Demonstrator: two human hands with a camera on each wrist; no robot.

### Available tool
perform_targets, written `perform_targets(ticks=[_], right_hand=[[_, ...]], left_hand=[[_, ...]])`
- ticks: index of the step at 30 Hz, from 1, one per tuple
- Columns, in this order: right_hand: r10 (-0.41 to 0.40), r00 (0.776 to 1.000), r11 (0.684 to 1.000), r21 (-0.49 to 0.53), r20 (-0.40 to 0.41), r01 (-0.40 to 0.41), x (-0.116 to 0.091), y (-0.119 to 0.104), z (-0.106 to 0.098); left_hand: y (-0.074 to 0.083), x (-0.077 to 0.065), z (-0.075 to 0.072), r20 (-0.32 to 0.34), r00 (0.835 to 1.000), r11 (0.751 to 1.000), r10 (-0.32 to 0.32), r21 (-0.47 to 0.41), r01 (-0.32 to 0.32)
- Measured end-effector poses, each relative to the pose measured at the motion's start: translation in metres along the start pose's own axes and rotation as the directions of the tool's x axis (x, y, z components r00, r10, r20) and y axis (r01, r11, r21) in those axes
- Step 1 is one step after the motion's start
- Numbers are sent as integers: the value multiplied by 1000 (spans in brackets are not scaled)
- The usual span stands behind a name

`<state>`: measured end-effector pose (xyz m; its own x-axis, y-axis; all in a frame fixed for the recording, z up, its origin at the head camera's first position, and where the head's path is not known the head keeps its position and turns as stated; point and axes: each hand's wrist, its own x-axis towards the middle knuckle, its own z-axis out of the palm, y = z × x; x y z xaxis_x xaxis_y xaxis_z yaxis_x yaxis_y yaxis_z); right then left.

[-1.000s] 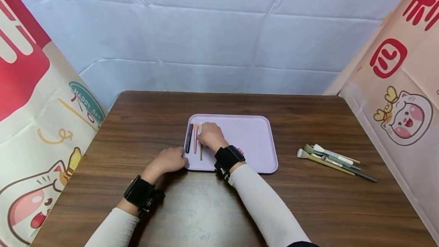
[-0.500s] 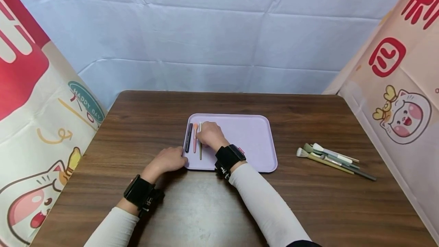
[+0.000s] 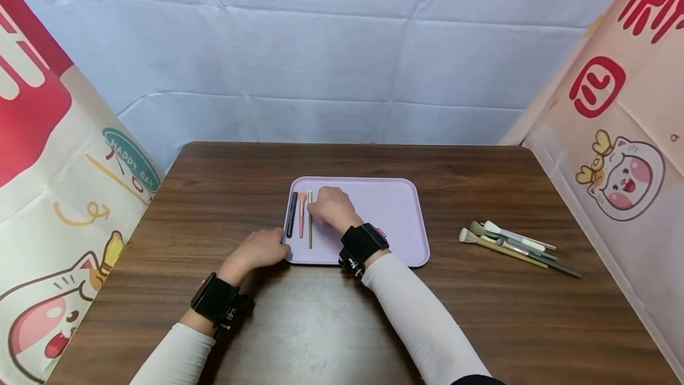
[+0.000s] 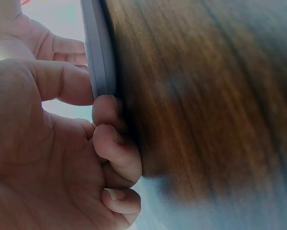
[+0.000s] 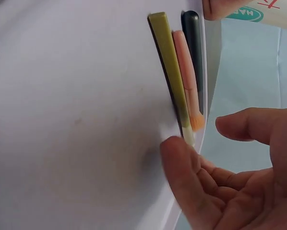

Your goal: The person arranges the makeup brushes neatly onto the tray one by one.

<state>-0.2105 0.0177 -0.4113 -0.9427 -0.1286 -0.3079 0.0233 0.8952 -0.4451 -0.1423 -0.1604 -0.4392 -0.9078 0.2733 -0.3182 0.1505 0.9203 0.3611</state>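
Note:
A lilac tray (image 3: pixel 382 212) lies on the table, its near-left corner gripped by my left hand (image 3: pixel 262 248). In the left wrist view the thumb sits on the tray's rim (image 4: pixel 101 52) and the curled fingers are at its outer side. Three makeup brushes lie side by side at the tray's left: a black one (image 3: pixel 291 214), a pink one (image 3: pixel 301 221) with an orange tip and an olive one (image 3: pixel 310 230). My right hand (image 3: pixel 333 210) is just right of the olive brush; in the right wrist view its thumb and fingers are apart, fingertips beside the brush's pale tip (image 5: pixel 188 135).
Right of the tray several more brushes lie in a loose pile, among them a white one (image 3: pixel 515 235) and an olive one with pale bristles (image 3: pixel 504 252). A pale blue cloth (image 3: pixel 320 46) hangs behind the wooden table (image 3: pixel 320 337), with printed cloths at both sides.
My right hand has eased slightly right, away from the olive brush, which shows more fully. The left hand keeps its hold on the tray corner. The head view has shifted a little.

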Motion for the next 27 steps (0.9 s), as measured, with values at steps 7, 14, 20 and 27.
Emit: perform_targets(ticks=[7, 14, 20, 27], right_hand=[[-12, 1000, 996, -85, -4, 12, -9, 5, -10], [-57, 998, 988, -143, -19, 54, -22, 11, -20], [-73, 997, 978, -196, 15, 75, -32, 19, -29], [-99, 995, 970, -224, -3, 96, -44, 33, -35]], left_hand=[[-2, 1, 1, -2, 1000, 1000, 12, 1, -12], [-1, 0, 0, 1, 1000, 1000, 15, -14, -15], [-2, 0, 1, 1, 1000, 1000, 11, -22, -11], [-2, 0, 2, 1, 1000, 999, 20, -28, -20]])
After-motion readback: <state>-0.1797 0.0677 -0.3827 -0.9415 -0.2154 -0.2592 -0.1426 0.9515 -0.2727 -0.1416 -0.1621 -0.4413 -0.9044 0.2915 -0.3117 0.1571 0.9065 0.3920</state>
